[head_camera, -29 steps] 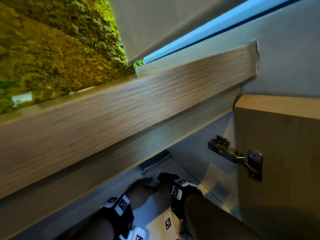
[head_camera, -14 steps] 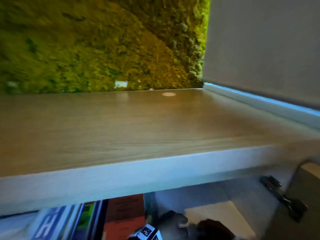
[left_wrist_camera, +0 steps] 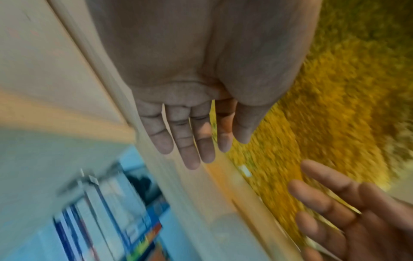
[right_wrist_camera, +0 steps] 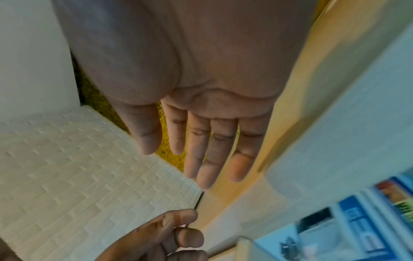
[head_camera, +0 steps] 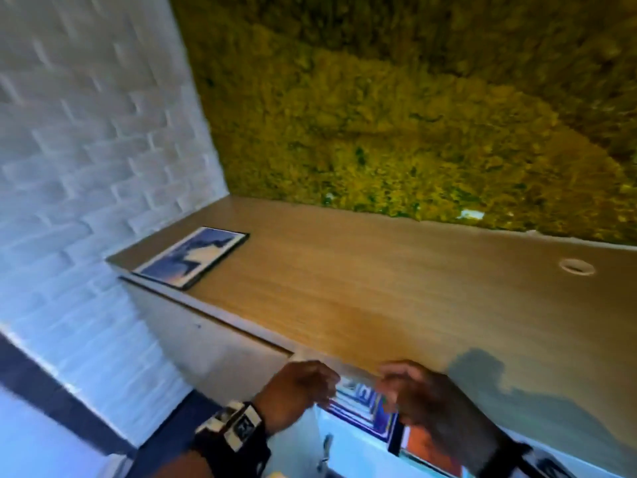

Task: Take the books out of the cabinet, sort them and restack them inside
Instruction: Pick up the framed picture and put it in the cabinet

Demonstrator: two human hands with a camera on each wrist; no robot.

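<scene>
1. The left hand (head_camera: 296, 391) is nearest, raised in front of the cabinet's front edge, a black wrist strap (head_camera: 234, 439) with white markers behind it. In the left wrist view its fingers (left_wrist_camera: 190, 141) are straight and a little spread, with nothing in them.
2. The right hand (head_camera: 420, 398) is just beside it, apart from it by a small gap. In the right wrist view its fingers (right_wrist_camera: 210, 155) are straight and relaxed, also with nothing in them. Neither hand touches a book.
3. Between and below the two hands, under the wooden top, the books (head_camera: 365, 408) stand inside the cabinet (head_camera: 224, 350). Blue and white covers show, with an orange one (head_camera: 424, 446) further right. They are blurred and their titles cannot be read.
4. The wooden top (head_camera: 396, 291) of the cabinet runs back from the hands. A dark shadow (head_camera: 499, 381) lies on it at the right.
5. One book with a dark blue cover (head_camera: 193, 257) lies flat on the top's far left corner, well apart from the hands.
6. A small round hole (head_camera: 577, 266) sits in the top towards the far right.
7. Behind the top stands a wall of green and yellow moss (head_camera: 413, 115); at the left is a white brick-pattern wall (head_camera: 86, 150).
</scene>
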